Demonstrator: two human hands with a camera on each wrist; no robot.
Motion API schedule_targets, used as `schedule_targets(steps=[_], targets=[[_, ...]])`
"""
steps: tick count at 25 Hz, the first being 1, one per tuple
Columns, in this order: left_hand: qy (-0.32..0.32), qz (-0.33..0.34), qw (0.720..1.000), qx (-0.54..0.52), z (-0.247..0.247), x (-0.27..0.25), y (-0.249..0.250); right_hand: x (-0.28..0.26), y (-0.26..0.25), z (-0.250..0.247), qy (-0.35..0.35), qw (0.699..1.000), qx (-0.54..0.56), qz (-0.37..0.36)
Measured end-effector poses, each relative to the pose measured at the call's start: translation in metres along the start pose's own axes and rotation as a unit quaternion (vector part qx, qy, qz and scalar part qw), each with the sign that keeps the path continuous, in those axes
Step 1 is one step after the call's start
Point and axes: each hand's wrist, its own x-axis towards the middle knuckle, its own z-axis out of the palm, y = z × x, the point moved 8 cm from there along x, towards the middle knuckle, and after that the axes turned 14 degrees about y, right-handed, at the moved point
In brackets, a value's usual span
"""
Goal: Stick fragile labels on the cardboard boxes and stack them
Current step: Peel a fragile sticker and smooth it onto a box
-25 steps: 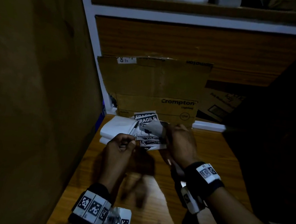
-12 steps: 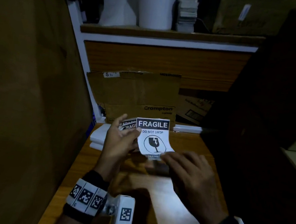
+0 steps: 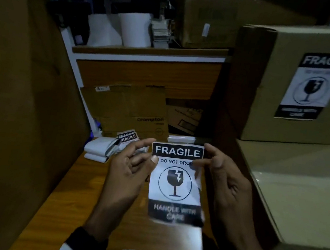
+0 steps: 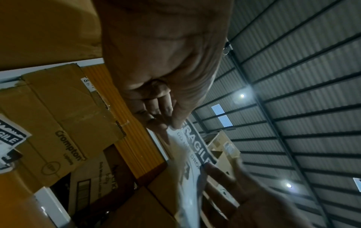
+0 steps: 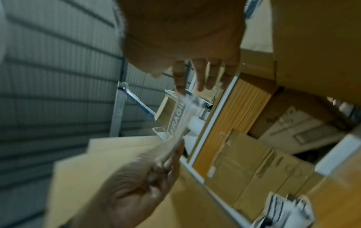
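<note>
Both hands pinch the fragile label (image 3: 175, 180) upright, long axis vertical: left hand (image 3: 130, 174) and right hand (image 3: 229, 188) at its top corners.

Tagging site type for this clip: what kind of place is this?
Likely a warehouse packing station: corrugated metal roof overhead, cardboard boxes stacked around a wooden bench, and a spare pile of fragile labels.

The fragile label (image 3: 175, 180) is smooth paper, the boxes (image 3: 303, 86) matt cardboard, the surface (image 3: 79, 193) glossy varnished wood.
</note>
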Motion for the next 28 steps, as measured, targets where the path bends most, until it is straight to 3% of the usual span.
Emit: schedule_targets(steps=[4, 10, 16, 21, 28], targets=[[-0.005, 0.023, 1.0, -0.004, 0.015, -0.047, 0.018, -0.02, -0.008, -0.036, -0.003, 0.994, 0.058, 0.088], [-0.023, 0.112, 0.992, 0.047, 0.02, -0.092, 0.062, -0.041, -0.067, -0.094, 0.022, 0.998, 0.054, 0.032], [-0.107, 0.11, 0.988, 0.034, 0.019, -0.134, 0.07, -0.077, -0.106, -0.126, 0.04, 0.999, -0.021, -0.025], [-0.183, 0.064, 0.981, 0.014, 0.027, -0.167, 0.076, -0.096, -0.116, -0.162, 0.081, 0.997, 0.002, 0.015], [-0.181, 0.1, 0.978, 0.023, 0.044, -0.186, 0.1, -0.097, -0.124, -0.192, 0.097, 0.995, -0.009, 0.005]])
